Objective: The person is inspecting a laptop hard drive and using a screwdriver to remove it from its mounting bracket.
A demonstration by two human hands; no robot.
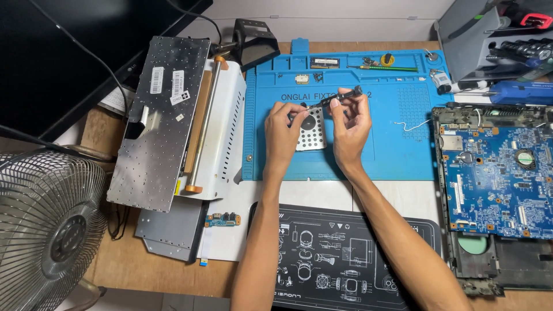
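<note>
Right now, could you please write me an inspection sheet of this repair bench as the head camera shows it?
Surface: wooden desk with a blue work mat and a black printed mat.
Job's things: a thin dark strip held in the air above a perforated metal bracket on the blue mat.
Clutter: upturned keyboard, white metal machine, opened laptop base with blue circuit board, small blue board, memory module, tools at top right.
Grippers: left hand and right hand both pinch the strip.
Cables: black cable across the dark screen; thin white wire.
Surroundings: wire-guard fan, dark screen.
</note>
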